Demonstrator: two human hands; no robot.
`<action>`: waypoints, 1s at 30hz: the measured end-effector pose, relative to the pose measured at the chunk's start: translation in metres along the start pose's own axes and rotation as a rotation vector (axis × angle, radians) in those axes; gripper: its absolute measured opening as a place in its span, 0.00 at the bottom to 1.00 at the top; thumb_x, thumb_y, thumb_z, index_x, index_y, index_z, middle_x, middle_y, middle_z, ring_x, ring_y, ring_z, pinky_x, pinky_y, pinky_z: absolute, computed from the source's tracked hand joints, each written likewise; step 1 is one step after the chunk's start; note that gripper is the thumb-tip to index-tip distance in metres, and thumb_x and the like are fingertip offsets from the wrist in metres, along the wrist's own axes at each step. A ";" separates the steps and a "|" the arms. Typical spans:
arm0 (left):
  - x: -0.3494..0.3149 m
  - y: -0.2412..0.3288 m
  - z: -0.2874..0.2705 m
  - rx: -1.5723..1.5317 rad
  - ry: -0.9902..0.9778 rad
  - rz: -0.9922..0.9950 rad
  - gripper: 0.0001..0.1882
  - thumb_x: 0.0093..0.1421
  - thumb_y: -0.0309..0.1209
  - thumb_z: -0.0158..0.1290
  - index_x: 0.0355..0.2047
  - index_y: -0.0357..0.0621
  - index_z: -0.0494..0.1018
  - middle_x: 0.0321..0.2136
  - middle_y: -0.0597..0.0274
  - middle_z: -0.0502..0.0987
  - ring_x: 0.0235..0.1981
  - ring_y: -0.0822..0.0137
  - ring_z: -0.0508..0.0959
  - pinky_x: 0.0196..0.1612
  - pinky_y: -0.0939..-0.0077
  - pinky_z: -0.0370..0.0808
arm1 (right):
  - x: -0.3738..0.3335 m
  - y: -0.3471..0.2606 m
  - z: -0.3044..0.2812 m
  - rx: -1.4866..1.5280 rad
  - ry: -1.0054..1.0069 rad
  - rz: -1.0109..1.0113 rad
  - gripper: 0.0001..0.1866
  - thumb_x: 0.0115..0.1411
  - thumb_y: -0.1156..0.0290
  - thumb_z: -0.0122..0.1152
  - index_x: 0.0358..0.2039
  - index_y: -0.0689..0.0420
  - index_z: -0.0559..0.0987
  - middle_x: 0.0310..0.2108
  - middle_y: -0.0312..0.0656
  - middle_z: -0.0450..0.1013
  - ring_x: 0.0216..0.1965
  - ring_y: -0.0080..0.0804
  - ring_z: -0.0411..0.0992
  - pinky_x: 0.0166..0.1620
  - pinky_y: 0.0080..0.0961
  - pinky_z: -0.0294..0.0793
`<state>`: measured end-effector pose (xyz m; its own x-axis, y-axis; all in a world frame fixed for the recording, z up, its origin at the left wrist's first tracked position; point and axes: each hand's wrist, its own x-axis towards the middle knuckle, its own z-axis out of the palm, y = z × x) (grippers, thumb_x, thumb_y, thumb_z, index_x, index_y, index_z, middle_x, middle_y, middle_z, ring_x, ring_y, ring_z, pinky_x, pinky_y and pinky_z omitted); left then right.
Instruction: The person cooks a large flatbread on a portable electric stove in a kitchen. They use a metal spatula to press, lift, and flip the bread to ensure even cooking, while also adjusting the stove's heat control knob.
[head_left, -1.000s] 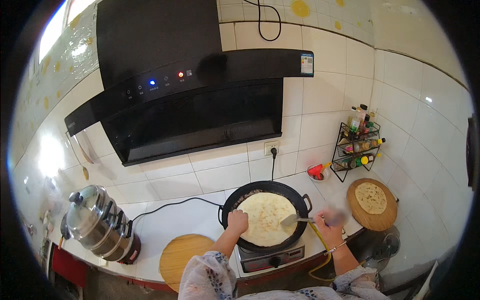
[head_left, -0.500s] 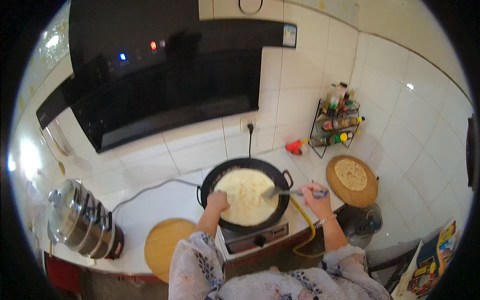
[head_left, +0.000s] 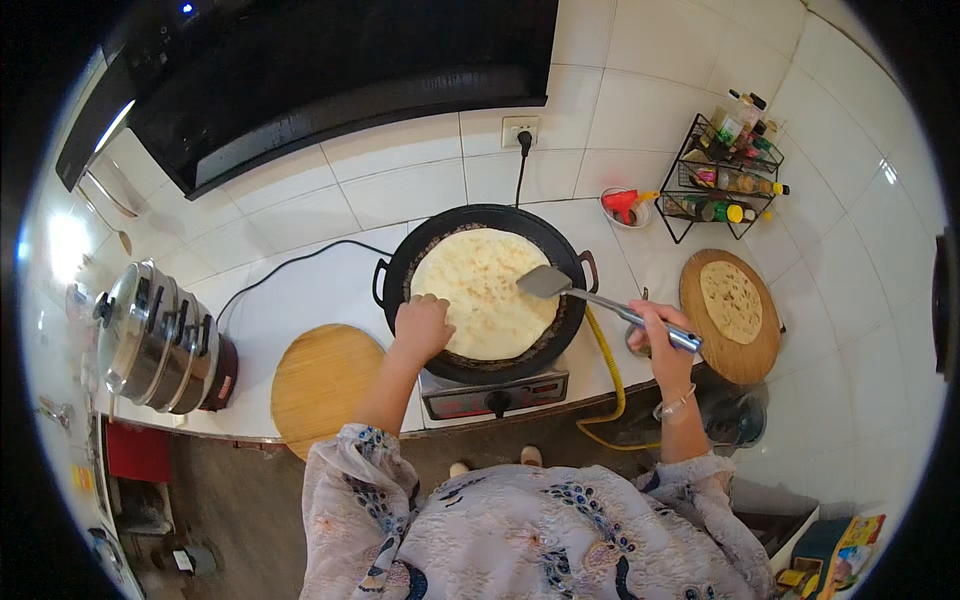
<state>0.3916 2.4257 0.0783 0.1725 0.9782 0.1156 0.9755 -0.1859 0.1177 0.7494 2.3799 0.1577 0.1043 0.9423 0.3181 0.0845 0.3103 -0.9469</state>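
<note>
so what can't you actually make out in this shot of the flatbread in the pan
Head view only:
- Underside of the flatbread: hidden against the black pan.
- Left hand fingertips: curled down on the flatbread's edge, contact unseen.
- Bottles in the wire rack: too small to tell apart.
- Burner under the pan: covered, flame not visible.
- Range hood: cut off by the top edge.

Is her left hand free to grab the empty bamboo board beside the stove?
Probably yes. The left hand rests bare on the flatbread in the pan, and the board lies just to its left on the counter, with nothing between them.
</note>
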 end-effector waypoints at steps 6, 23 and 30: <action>0.018 -0.014 0.025 -0.018 -0.073 -0.022 0.17 0.46 0.40 0.58 0.36 0.47 0.77 0.35 0.57 0.75 0.42 0.56 0.74 0.42 0.61 0.73 | 0.015 -0.002 -0.012 -0.124 -0.162 0.044 0.11 0.62 0.69 0.53 0.35 0.64 0.79 0.21 0.36 0.73 0.20 0.16 0.68 0.23 0.13 0.70; 0.018 -0.016 0.007 0.015 -0.009 -0.006 0.15 0.47 0.36 0.58 0.36 0.46 0.77 0.33 0.56 0.76 0.39 0.54 0.75 0.40 0.60 0.73 | 0.010 -0.010 -0.017 -0.011 -0.084 0.007 0.10 0.60 0.71 0.57 0.36 0.65 0.79 0.21 0.38 0.74 0.20 0.18 0.71 0.23 0.15 0.70; 0.016 -0.020 0.025 0.003 -0.131 -0.129 0.13 0.48 0.38 0.55 0.31 0.42 0.76 0.33 0.51 0.75 0.39 0.51 0.76 0.40 0.58 0.74 | 0.015 -0.004 0.017 -0.112 -0.119 0.011 0.08 0.59 0.73 0.57 0.35 0.64 0.79 0.25 0.37 0.75 0.21 0.18 0.71 0.26 0.15 0.71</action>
<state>0.3778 2.4476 0.0535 0.0621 0.9976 -0.0299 0.9911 -0.0581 0.1200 0.7337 2.3950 0.1658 -0.0120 0.9560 0.2932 0.1948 0.2898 -0.9370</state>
